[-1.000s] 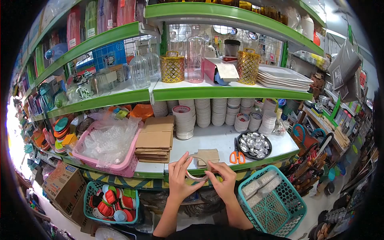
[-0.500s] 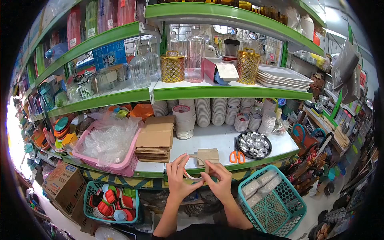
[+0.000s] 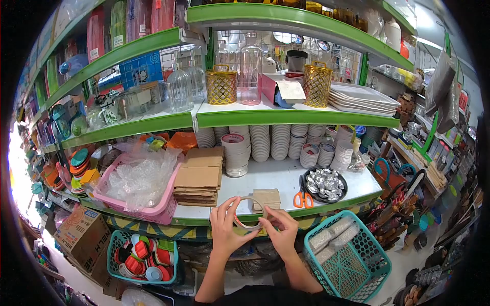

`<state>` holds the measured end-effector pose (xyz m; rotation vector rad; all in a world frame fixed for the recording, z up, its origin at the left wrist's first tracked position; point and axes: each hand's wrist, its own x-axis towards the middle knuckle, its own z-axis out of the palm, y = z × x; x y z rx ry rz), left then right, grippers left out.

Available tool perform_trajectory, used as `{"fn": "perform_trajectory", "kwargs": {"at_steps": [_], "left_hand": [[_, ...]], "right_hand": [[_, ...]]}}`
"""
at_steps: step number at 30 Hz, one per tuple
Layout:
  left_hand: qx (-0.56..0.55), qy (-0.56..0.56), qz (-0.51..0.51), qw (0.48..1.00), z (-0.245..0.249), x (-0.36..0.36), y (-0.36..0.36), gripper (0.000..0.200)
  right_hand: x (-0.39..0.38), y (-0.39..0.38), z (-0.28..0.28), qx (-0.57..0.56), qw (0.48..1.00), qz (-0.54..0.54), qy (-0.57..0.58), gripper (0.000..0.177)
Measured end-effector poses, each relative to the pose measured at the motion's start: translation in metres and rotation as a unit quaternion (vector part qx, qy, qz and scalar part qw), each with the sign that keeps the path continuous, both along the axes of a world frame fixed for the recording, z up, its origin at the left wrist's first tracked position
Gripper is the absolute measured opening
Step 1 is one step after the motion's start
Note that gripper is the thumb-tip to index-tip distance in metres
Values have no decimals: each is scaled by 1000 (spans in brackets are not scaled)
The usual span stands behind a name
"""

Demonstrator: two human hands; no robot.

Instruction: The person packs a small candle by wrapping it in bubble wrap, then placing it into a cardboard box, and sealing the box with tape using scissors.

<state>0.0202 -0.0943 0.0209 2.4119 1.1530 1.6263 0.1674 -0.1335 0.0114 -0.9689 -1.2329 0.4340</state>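
Observation:
A nearly used-up roll of tape (image 3: 245, 225), a thin pale ring with some red on its inner side, is held up in front of the shelf edge. My left hand (image 3: 223, 227) grips its left side between fingers and thumb. On the opposite side, my right hand (image 3: 280, 230) pinches the rim with thumb and fingertips. Just behind the ring lies a small stack of brown cardboard pieces (image 3: 267, 197). Orange-handled scissors (image 3: 303, 199) rest to the right, against a black bowl (image 3: 341, 197) of silvery wrapped pieces.
Folded cardboard (image 3: 198, 171) and a pink basket (image 3: 166, 210) of bubble wrap are on the left. Stacked white bowls (image 3: 259, 143) line the back. Below stand a teal basket (image 3: 380, 250) with wrapped bundles and another teal basket (image 3: 113, 255) of red and green items.
Both hands keep hold of the tape roll, with the fingers shifting slightly around its rim. The whole view has moved a touch; nothing else visibly differs.

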Motion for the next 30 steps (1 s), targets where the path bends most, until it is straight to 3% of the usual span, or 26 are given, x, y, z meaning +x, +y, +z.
{"fn": "perform_trajectory", "kwargs": {"at_steps": [11,16,30], "left_hand": [[-22,4,1,1000,-5,0,0,88],[-85,-37,-35,995,-12,0,2,93],[-105,-28,-47,993,-13,5,2,89]], "right_hand": [[2,0,-2,1,1000,-7,-8,37],[2,-5,9,-50,998,21,-17,34],[11,2,-5,-28,999,-20,-33,34]]}}
